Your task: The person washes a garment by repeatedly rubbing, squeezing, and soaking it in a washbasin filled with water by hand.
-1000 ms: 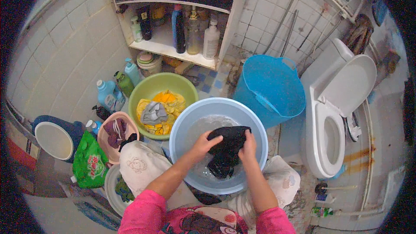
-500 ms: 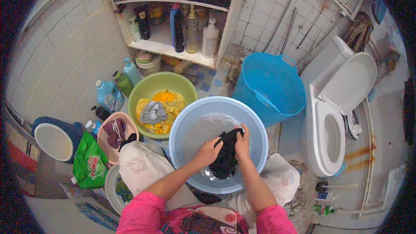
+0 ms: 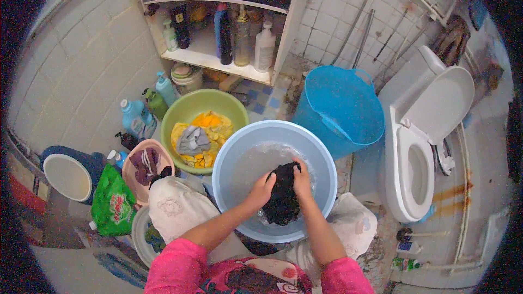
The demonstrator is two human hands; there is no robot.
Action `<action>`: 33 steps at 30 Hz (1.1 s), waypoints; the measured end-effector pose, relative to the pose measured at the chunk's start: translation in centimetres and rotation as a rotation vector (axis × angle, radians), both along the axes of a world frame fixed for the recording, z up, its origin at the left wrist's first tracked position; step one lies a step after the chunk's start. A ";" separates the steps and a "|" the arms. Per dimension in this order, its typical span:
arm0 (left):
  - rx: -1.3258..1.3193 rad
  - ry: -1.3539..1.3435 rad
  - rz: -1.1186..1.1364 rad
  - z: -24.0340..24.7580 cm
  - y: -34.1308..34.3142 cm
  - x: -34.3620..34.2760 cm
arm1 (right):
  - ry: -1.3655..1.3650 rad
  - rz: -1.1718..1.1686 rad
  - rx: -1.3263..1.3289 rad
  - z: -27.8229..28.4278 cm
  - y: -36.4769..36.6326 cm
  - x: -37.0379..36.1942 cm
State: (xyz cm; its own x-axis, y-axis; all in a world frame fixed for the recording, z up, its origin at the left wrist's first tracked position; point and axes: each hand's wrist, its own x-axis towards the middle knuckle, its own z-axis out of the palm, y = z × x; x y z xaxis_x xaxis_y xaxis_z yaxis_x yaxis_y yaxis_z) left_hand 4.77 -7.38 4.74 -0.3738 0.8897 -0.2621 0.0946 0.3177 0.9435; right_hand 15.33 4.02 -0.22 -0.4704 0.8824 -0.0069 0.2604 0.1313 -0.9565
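A black, wet-looking cloth or garment [image 3: 284, 198] is bunched between my two hands over the light blue basin [image 3: 220, 207]. My left hand [image 3: 261, 189] grips its left upper edge, and my right hand [image 3: 301, 178] pinches its upper right side. The lower part of the cloth hangs into cloudy, sudsy water [image 3: 248, 166]. What kind of garment it is, I cannot tell. The basin sits between my knees, in front of my body.
A green basin [image 3: 239, 110] with yellow and grey clothes stands left of mine. Beside it are a pink basin [image 3: 129, 177] with purple cloth, a green detergent bag [image 3: 113, 204] and several bottles [image 3: 137, 120]. To the right are a blue tub [image 3: 343, 103] and a toilet [image 3: 417, 171].
My hands have shifted slightly, the left one a little lower and to the left. The black cloth looks more gathered and rounded between them.
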 end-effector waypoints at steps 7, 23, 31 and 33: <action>0.361 -0.319 0.227 -4.3 1.2 -1.6 | -0.117 0.367 0.459 4.3 -7.1 -2.4; 0.224 -0.700 0.325 -4.6 1.5 -1.6 | 0.005 0.432 0.237 4.7 -6.3 -2.4; -0.010 -0.490 -0.024 -2.8 0.1 0.6 | -0.088 0.086 -0.045 -2.0 -0.9 -0.2; 0.030 -0.489 0.026 -3.9 0.4 0.4 | -0.124 0.055 0.011 -2.0 -1.5 -0.1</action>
